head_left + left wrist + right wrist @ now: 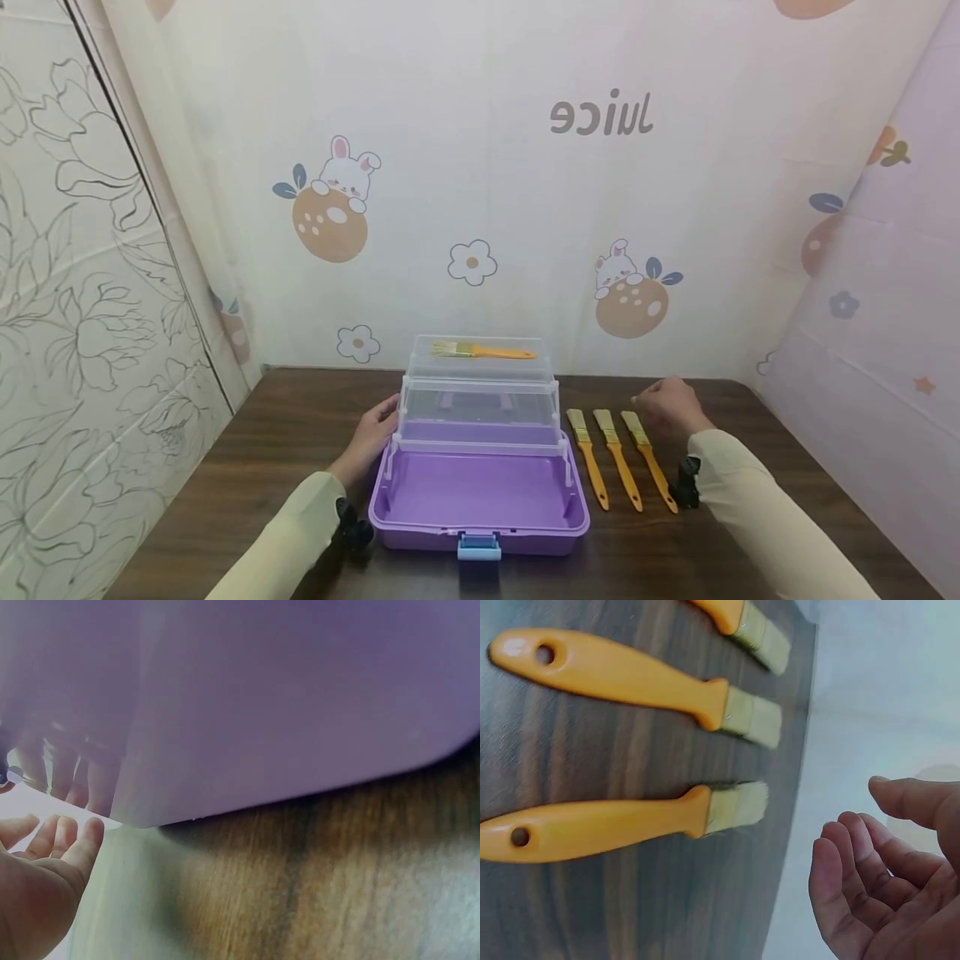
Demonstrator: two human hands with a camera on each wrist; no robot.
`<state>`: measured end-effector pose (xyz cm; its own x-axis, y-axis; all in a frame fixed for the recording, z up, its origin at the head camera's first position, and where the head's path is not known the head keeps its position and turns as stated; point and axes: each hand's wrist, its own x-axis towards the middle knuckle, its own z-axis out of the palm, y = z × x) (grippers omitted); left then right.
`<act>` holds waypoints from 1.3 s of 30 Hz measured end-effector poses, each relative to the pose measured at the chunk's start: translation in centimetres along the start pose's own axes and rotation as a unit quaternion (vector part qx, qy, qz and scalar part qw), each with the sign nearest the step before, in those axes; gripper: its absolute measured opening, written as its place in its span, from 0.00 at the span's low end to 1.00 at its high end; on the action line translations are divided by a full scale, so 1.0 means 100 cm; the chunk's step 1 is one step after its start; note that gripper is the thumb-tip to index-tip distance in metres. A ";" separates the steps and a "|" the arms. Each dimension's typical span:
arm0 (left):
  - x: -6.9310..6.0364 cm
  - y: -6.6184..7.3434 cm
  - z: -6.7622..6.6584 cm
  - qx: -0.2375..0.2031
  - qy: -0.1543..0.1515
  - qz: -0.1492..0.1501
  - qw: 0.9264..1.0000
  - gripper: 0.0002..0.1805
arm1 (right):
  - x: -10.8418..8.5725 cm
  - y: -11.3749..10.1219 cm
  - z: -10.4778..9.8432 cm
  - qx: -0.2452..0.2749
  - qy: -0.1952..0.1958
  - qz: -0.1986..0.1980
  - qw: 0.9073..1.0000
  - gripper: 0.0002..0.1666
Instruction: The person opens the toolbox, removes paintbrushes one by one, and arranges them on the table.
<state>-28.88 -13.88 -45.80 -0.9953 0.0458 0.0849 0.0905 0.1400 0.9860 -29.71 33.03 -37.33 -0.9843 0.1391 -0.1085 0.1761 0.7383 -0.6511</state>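
A purple toolbox (pixel 480 490) with a blue latch stands with its lid back and its clear tiers raised. On the top clear tray (pixel 442 369) lies a paintbrush (pixel 502 353) with an orange handle. My left hand (pixel 375 437) is beside the box's left side; in the left wrist view its loosely bent fingers are near the purple wall (pixel 300 697), contact unclear. Three similar paintbrushes lie right of the box: a left one (pixel 589 462), a middle one (pixel 619 467) and a right one (pixel 651 467). My right hand (pixel 885 885), relaxed and holding nothing, is beyond the right brush's bristles.
Everything stands on a dark wooden table (pixel 300 417). A printed curtain (pixel 480 167) hangs behind its back edge, with further hangings to the left (pixel 90 333) and right (pixel 877 375).
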 end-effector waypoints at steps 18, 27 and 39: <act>0.001 -0.002 0.000 0.002 0.000 -0.001 1.000 0.29 | 0.008 -0.073 0.006 0.005 0.009 -0.061 0.998 0.14; 0.002 -0.002 0.000 0.006 0.005 0.001 1.000 0.29 | 0.008 -0.110 0.014 0.029 0.006 -0.074 0.997 0.15; 0.001 0.000 0.001 0.001 0.010 0.004 1.000 0.28 | 0.009 -0.146 0.026 0.025 0.001 -0.079 0.997 0.16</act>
<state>-29.00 -13.79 -45.83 -0.9951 0.0271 0.0949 0.0978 0.1418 0.9851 -33.20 20.64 -29.92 -0.9997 0.0246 0.0006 0.0172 0.7172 -0.6967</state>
